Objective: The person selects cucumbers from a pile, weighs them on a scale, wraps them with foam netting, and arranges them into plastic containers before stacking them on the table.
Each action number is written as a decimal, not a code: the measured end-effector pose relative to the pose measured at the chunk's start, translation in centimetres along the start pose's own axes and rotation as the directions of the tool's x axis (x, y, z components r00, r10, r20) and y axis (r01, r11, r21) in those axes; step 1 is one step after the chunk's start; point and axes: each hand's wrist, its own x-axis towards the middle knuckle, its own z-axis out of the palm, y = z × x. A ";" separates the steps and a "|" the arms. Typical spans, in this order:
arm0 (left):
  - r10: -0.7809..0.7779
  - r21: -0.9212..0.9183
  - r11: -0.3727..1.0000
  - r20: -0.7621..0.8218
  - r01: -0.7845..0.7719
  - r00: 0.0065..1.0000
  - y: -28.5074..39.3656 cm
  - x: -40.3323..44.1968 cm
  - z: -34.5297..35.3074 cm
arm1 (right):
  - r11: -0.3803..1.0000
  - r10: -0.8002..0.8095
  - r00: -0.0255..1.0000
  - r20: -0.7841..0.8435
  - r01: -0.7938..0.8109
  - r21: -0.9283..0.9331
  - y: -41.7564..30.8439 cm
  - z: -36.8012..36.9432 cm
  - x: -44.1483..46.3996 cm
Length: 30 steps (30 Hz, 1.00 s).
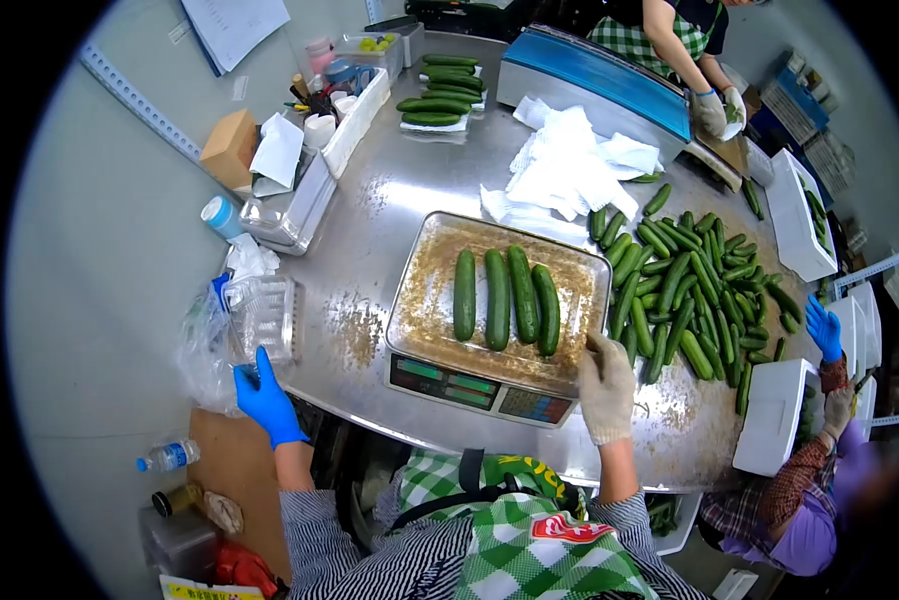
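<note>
Several green cucumbers (pixel 497 300) lie side by side, lengthwise, on the worn metal pan (pixel 429 320) of a digital weighing scale. At the pan's lower right corner is my right hand (pixel 606 390) in a pale knit glove, fingers extended, with no object visible in it. My left hand (pixel 269 402), in a blue glove, is at the table's left edge with thumb and forefinger apart. Just above it sit stacked clear plastic trays (pixel 264 312) beside a crumpled plastic bag (pixel 207 345). Whether the left fingertips touch the trays or bag, I cannot tell.
A big cucumber pile (pixel 694 290) covers the table's right side. White sheets (pixel 569 165) lie near a blue-topped machine (pixel 594 80). More cucumbers (pixel 451 80) rest on trays at the back. Co-workers stand at the far side and right, by white foam boxes (pixel 769 415).
</note>
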 end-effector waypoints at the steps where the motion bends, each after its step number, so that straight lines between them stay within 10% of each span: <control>1: -0.007 -0.025 1.000 0.011 0.007 1.000 -0.4 -0.4 0.0 | 0.987 -0.117 0.993 0.022 0.119 -0.111 -0.5 0.2 0.5; 3: 0.006 -0.047 0.999 0.038 -0.004 0.999 -0.3 -1.3 0.2 | 0.884 -0.326 0.940 0.097 0.340 -0.321 -2.4 0.7 1.7; 7: 0.077 0.046 0.996 0.108 -0.083 0.991 0.8 -3.0 0.7 | 0.714 -0.218 0.894 0.391 0.419 -0.562 -5.4 3.0 2.8; 13: 0.077 0.115 0.989 0.152 -0.095 0.985 0.7 -3.8 1.3 | 0.721 -0.300 0.901 0.312 0.429 -0.545 -2.6 6.2 5.5; 17: 0.144 -0.010 0.989 0.118 -0.144 0.982 1.8 -4.6 1.8 | 0.990 -0.133 0.989 -0.067 0.135 0.030 0.3 4.5 5.7; 22: 0.071 0.036 0.997 0.096 -0.075 0.993 0.8 -3.8 1.8 | 0.637 0.384 0.920 0.079 -0.326 0.699 2.8 -2.5 3.6; 25: -0.104 -0.051 0.993 0.128 0.111 0.986 2.5 -3.5 2.4 | 0.410 0.463 0.886 0.012 -0.226 0.884 8.6 -3.2 2.2; 30: -0.067 -0.069 0.995 0.138 0.077 0.988 4.8 -4.7 4.7 | 0.737 0.417 0.905 -0.081 -0.284 0.613 7.6 -5.3 1.5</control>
